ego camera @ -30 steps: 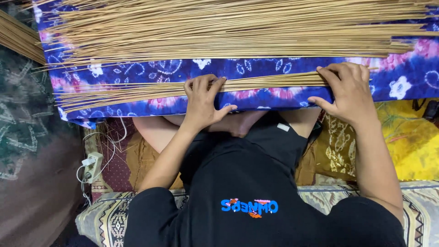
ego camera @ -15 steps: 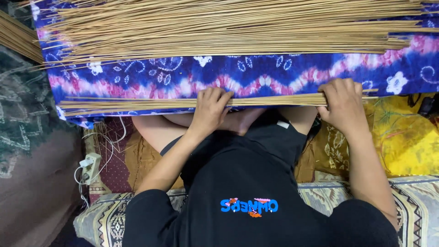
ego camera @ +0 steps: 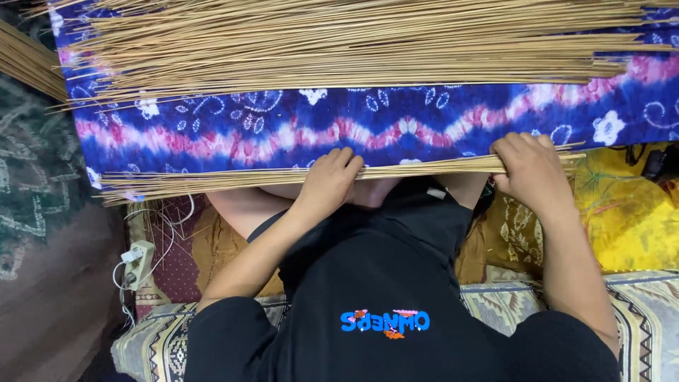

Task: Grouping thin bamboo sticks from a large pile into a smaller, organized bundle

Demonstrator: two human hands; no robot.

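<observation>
Left hand: the left hand (ego camera: 331, 178) is lying palm down on the near bundle (ego camera: 283, 175), its fingers curling over the sticks and clamping them at the near edge of the cloth (ego camera: 396, 127).
Right hand: the right hand (ego camera: 532, 166) is gripping the same bundle farther right, its fingers folding over the top of the sticks, with the stick tips poking out just past it.
Hands together: the two hands are sitting well apart along the bundle, each one closing on it.
Near bundle: a thin row of long tan sticks is lying left to right along the near edge of the cloth, fanning loose at its left end.
Far pile: a far larger pile (ego camera: 339, 42) of the same sticks is lying across the far part of the cloth, apart from the near bundle, with a bare strip of cloth between them.
Cloth: a blue cloth with a wavy pink and white band and white flowers is spreading under both lots of sticks.
Person: the person is sitting in a black shirt (ego camera: 396, 297) on a patterned cushion (ego camera: 141, 339).
Left side: a white power strip (ego camera: 138, 263) with cords is lying on the floor near the left arm.
Right side: a yellow cloth (ego camera: 629, 212) is lying beside the right arm.
</observation>
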